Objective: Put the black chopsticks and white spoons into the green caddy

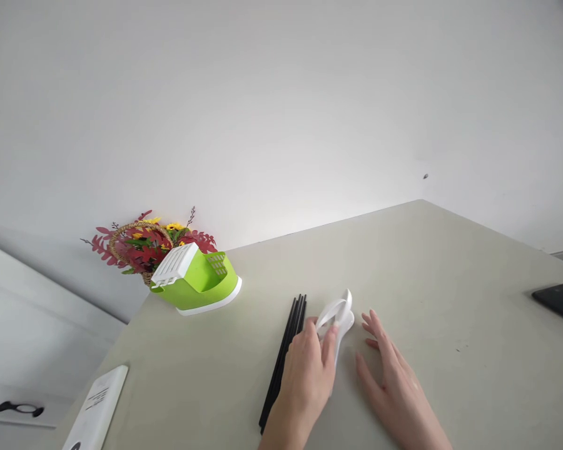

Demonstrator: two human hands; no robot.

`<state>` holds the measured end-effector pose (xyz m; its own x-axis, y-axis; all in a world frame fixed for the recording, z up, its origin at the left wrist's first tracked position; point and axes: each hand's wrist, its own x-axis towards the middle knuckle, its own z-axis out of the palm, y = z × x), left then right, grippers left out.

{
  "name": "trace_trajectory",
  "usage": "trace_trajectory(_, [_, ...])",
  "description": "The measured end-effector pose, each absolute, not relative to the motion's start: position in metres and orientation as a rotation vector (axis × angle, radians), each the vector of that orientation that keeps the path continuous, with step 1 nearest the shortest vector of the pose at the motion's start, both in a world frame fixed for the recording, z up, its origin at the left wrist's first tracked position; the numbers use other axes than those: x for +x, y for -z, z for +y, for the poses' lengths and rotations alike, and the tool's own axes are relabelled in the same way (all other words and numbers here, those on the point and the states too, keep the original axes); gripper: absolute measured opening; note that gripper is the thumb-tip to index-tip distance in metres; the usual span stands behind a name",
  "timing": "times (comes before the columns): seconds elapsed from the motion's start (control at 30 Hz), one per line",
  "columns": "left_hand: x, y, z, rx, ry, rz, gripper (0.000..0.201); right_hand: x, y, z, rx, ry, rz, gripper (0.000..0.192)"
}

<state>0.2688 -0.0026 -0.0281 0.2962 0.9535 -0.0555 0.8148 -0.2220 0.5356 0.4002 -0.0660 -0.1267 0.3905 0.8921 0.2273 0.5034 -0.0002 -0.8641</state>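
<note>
Several white spoons (343, 312) lie in a small stack near the middle of the table. My left hand (307, 369) is closed around their handles, and the bowls point away from me. Part of the handles is hidden under my fingers. Just left of that hand, partly covered by it, rests a bundle of black chopsticks (286, 350). My right hand (396, 387) is open to the right of the spoons, fingers apart and holding nothing.
At the back left stands a green and white utensil holder (201, 290), with a basket of artificial flowers (145, 247) behind it. A white flat box (98, 406) lies at the front left. A black phone (560, 302) sits at the right edge of view. A wall (281, 125) borders the table (450, 281).
</note>
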Motion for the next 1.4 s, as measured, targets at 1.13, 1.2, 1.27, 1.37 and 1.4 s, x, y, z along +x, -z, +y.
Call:
trace_trajectory(1.13, [0.287,0.044,-0.016,2.459,0.268,1.821,0.047,0.399,0.112,-0.068,-1.721,-0.586,-1.224,0.054])
trace_trajectory(1.2, [0.288,0.045,-0.017,2.476,0.283,1.832,0.046,0.398,0.113,-0.068,-1.719,-0.577,-1.222,0.054])
trace_trajectory(1.27, [0.288,0.047,-0.018,2.511,0.270,1.846,0.046,0.399,0.114,-0.067,-1.720,-0.568,-1.229,0.053])
trace_trajectory(1.37, [0.287,0.054,-0.019,2.587,0.205,1.850,0.043,0.401,0.117,-0.067,-1.717,-0.544,-1.244,0.054])
trace_trajectory(1.4, [0.287,0.056,-0.020,2.607,0.183,1.851,0.042,0.401,0.119,-0.066,-1.713,-0.536,-1.250,0.054])
